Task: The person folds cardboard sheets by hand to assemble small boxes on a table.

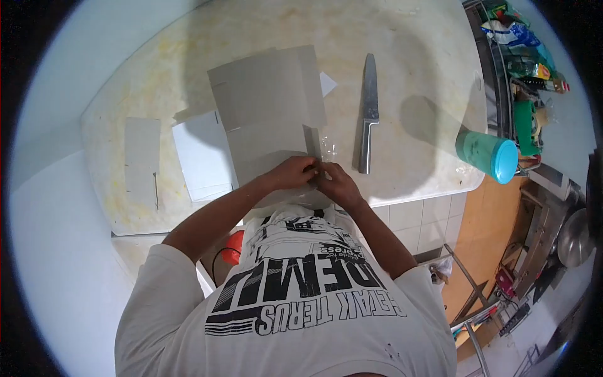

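A large grey cardboard sheet with creases and cut slits lies on the table in front of me. My left hand is closed at its near right corner, fingers pinching a folded edge. Close beside it, my right hand is closed on the same corner, fingertips almost meeting the left ones. What exactly lies between the fingertips is hidden. Right of the sheet, a large kitchen knife rests with its blade pointing away and its metal handle toward me. Small shiny clear scraps lie between sheet and knife.
White paper or card lies partly under the sheet's left side. Farther left are a narrow grey cardboard strip and a thin stick-like item. A turquoise-lidded container stands at the table's right edge, near a rack of goods.
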